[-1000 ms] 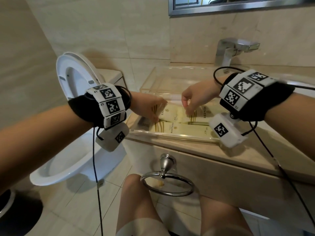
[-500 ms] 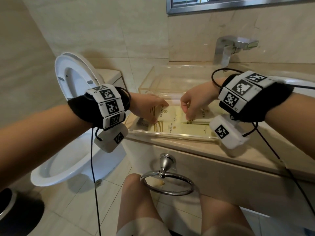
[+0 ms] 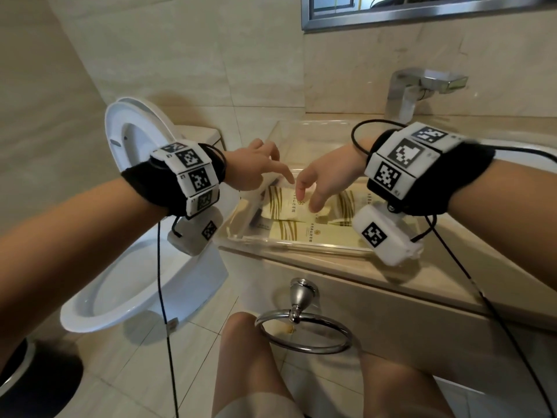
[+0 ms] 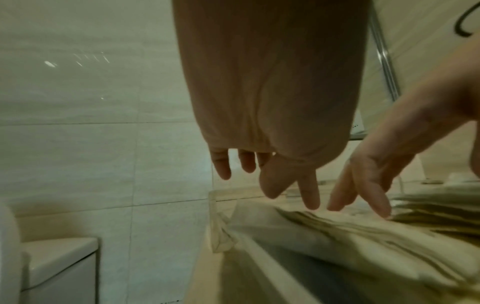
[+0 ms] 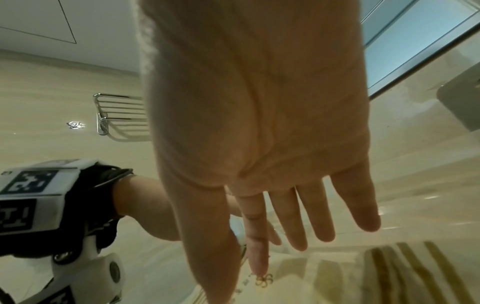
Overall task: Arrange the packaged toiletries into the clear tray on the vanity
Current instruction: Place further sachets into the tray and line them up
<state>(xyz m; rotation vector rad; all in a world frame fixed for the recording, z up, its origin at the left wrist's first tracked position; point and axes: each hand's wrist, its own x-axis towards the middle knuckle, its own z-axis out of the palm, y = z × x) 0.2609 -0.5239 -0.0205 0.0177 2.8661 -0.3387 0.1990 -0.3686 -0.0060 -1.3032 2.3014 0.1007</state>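
Both the left hand (image 3: 256, 168) and right hand (image 3: 324, 179) have lifted off the cream packets (image 3: 304, 218), fingers now spread and holding nothing, leaving them flat in the clear tray (image 3: 289, 247) at frame centre, so the arranging looks nearly finished.

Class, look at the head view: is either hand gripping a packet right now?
No: the left hand and right hand hover open, fingers spread, above the packets in the clear tray.

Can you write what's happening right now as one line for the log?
left hand: open, above packets | right hand: open, above packets | cream gold-striped toiletry packets: lying in clear plastic tray
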